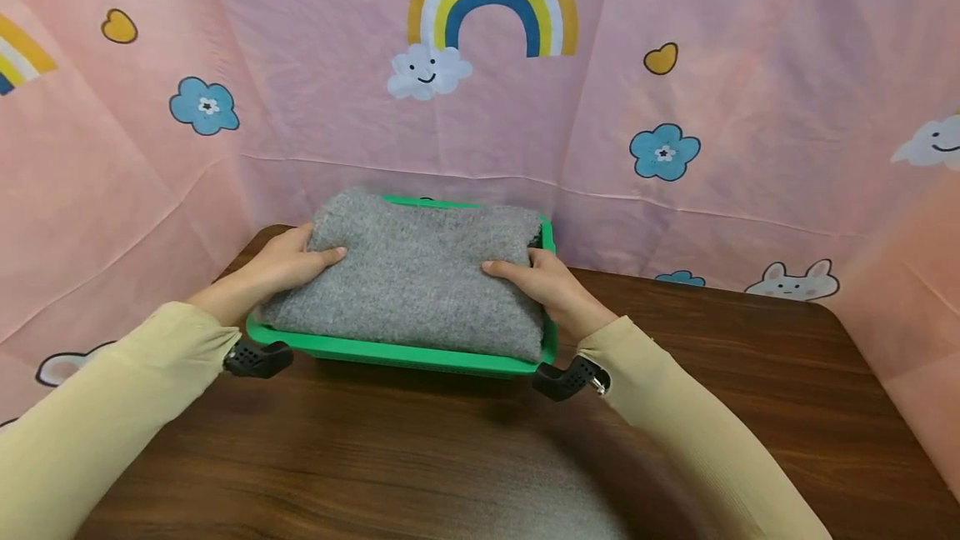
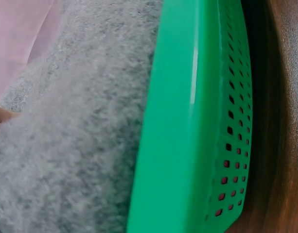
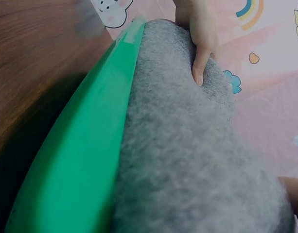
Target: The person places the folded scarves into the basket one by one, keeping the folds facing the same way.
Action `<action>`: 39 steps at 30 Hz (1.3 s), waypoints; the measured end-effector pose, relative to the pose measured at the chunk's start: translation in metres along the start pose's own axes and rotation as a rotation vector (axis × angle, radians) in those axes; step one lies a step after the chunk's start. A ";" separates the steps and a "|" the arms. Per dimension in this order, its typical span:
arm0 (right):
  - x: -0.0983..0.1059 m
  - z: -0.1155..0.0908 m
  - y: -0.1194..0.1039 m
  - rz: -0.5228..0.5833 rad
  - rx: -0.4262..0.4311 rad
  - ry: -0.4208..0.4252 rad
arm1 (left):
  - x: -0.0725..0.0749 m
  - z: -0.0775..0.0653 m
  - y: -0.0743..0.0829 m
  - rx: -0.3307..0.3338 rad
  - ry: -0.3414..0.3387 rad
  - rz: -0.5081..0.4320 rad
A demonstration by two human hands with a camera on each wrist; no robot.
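A folded piece of fuzzy grey fabric (image 1: 412, 282) fills a green plastic basket (image 1: 397, 352) on the table. Whether it is a garment or a blanket I cannot tell. My left hand (image 1: 288, 261) grips the fabric's left side, thumb on top, the other fingers mostly hidden at its edge. On the right side my right hand (image 1: 547, 286) holds it the same way, its fingers tucked out of sight between fabric and basket rim. In the right wrist view the left hand (image 3: 202, 39) shows at the fabric's far end. Small holes pierce the basket's wall (image 2: 231, 126).
The basket stands on a dark brown wooden table (image 1: 420, 448), near its back edge. A pink cloth backdrop (image 1: 322, 90) with rainbows, flowers and clouds hangs behind and at both sides. Black wrist devices (image 1: 258, 358) sit on both sleeves' cuffs.
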State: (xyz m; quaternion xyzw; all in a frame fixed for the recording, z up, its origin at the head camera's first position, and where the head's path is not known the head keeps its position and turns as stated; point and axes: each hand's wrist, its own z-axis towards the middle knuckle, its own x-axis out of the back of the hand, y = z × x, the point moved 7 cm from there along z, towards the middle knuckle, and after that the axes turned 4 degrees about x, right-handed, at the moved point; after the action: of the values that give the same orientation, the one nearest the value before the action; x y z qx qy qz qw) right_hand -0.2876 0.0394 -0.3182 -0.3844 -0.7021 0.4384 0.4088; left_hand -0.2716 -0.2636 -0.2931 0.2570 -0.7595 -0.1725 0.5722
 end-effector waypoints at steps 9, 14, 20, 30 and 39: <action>-0.006 0.005 0.003 -0.077 0.012 -0.019 | -0.005 0.008 -0.004 0.013 -0.011 0.046; -0.010 0.007 0.005 -0.131 0.038 -0.032 | -0.006 0.012 -0.005 0.010 -0.012 0.076; -0.013 0.009 0.006 -0.228 0.058 -0.055 | -0.010 0.016 -0.007 0.015 -0.022 0.125; -0.016 0.010 0.005 -0.331 0.078 -0.063 | -0.015 0.019 -0.008 0.029 -0.021 0.167; -0.008 0.005 0.002 -0.331 0.007 -0.025 | -0.008 0.008 -0.005 0.048 -0.011 0.182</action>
State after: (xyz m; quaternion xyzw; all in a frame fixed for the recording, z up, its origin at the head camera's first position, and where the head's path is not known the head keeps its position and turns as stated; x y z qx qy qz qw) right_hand -0.2889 0.0311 -0.3236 -0.2566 -0.7595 0.3722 0.4678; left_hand -0.2768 -0.2633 -0.3043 0.1998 -0.7866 -0.1028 0.5751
